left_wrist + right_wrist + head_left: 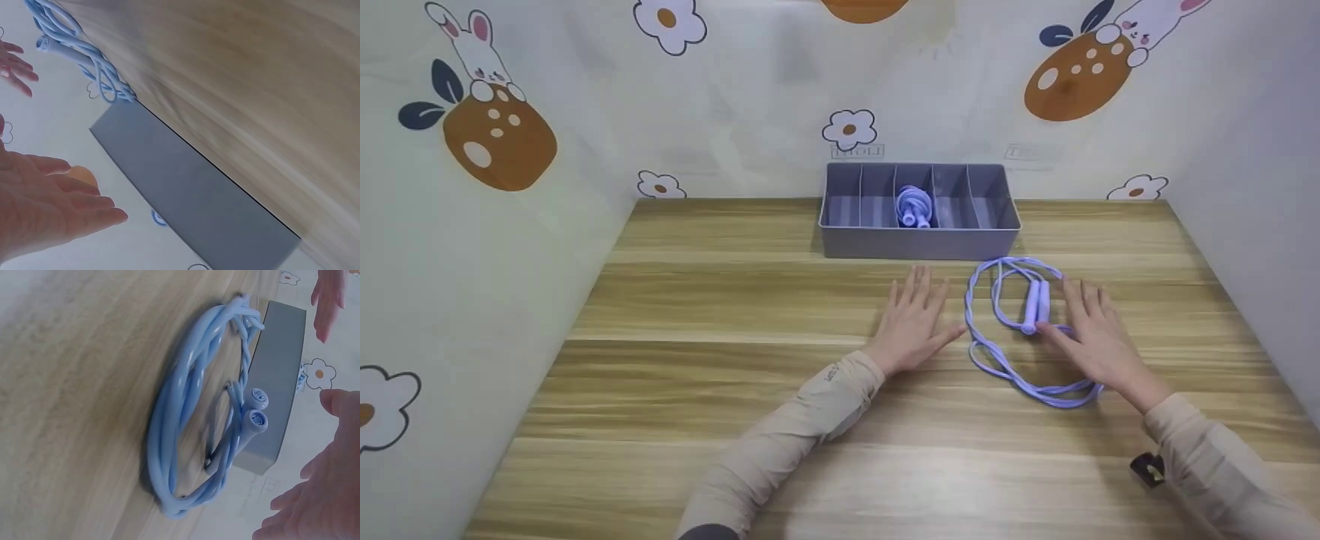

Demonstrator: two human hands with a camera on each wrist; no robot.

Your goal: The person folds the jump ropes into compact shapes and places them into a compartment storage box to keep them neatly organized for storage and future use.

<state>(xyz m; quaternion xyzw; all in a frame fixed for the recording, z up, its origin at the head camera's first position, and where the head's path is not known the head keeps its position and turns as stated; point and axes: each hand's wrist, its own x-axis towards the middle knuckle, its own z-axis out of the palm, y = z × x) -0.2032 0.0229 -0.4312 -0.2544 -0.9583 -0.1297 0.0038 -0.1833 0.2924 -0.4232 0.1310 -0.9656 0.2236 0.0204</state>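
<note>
Spreading left hand (911, 328) and right hand (1100, 345), both empty, astride looped rope (160, 444), probably best gathered by the handles (1032, 306) beside the right thumb (1061, 341).

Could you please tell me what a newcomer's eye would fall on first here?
Probably the loosely looped blue jump rope on the wooden table, the right hand at its right side. Beyond it stands a gray divided box, a coiled second rope in its middle compartment.

a jump rope (994, 350) is lying on the tabletop (720, 300), looping around its handles (1032, 307); at its eleven o'clock a box (919, 244) is standing, its middle compartment (913, 175) holding another rope (915, 202).
</note>
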